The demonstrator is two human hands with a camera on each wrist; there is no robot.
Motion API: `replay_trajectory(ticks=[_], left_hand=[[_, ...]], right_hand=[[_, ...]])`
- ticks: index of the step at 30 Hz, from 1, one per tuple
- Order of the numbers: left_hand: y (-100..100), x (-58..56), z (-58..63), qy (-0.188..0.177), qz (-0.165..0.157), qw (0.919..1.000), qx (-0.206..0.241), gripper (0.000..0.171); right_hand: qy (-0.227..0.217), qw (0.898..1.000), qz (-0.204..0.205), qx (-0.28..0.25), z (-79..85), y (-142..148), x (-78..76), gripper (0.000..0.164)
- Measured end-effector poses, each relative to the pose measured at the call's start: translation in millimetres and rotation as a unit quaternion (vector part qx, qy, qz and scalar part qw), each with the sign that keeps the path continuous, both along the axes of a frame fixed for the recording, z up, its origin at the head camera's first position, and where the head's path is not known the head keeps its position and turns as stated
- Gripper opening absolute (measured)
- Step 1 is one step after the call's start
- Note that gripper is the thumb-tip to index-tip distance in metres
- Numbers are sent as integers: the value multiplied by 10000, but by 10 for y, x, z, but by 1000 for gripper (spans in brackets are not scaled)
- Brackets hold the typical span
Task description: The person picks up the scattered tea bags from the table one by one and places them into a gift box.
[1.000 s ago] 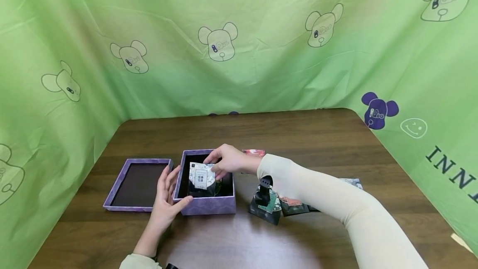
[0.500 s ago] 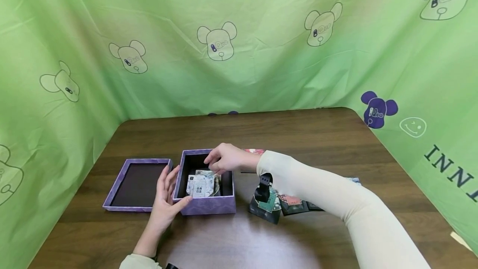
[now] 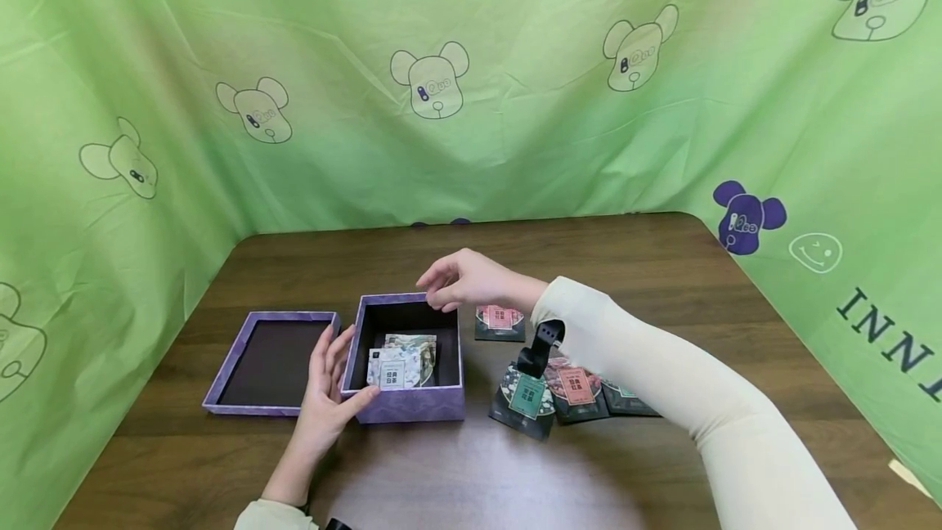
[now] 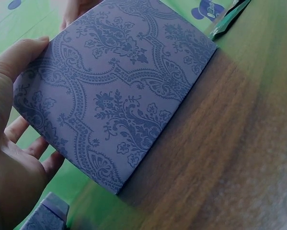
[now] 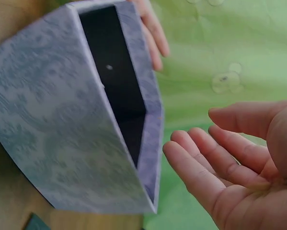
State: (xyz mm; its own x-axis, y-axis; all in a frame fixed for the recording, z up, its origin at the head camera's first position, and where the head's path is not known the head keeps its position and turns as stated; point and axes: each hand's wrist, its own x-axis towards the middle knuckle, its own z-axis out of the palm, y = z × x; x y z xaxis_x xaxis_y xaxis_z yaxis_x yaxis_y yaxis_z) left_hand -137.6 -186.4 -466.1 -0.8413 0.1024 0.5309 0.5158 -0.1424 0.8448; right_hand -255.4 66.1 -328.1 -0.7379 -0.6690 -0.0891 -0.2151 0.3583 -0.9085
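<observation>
A purple patterned box with a dark inside stands uncovered on the table. My left hand holds its near left corner, thumb on the front rim and fingers along the left side; the left wrist view shows the thumb over the edge of the box wall. Inside lie tea sachets: a pale blue-and-white sachet in front, with others partly hidden behind it. Over the far right corner hovers my right hand. Its fingers are loosely bent and empty, as the right wrist view of that hand confirms.
Left of the box lies its shallow purple lid, dark side up. A red sachet lies beyond the box's right side. Nearer are a green-labelled sachet, a red-labelled sachet and another sachet partly under the right sleeve.
My right hand has let go of the blue-and-white sachet, which has sunk into the box. That hand has then risen away to the upper right. The left hand stays put.
</observation>
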Motion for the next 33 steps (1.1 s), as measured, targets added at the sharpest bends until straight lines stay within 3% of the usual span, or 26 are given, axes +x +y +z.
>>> replay_trajectory(ticks=[5,10,15,20,26,33], left_hand=[[-6,0,-2,24,-4,10000,9,101],[-10,5,-10,12,11,10000,-3,101],[-10,9,-10,3,36,10000,-27,100],[-9,12,-3,11,18,10000,-30,100],[-10,12,5,-20,28,10000,-73,100],[-7,6,12,-23,35,9999,-97,100]], right_hand=[[25,9998,-186,-28,63,133,-55,29],[34,9993,-372,-85,16,278,-144,30],[211,9972,-699,173,-110,482,-300,33],[77,9939,-1067,268,-258,653,-431,33],[-51,9910,-1307,271,-397,754,-510,35],[-13,9863,-1504,683,-568,832,-568,43]])
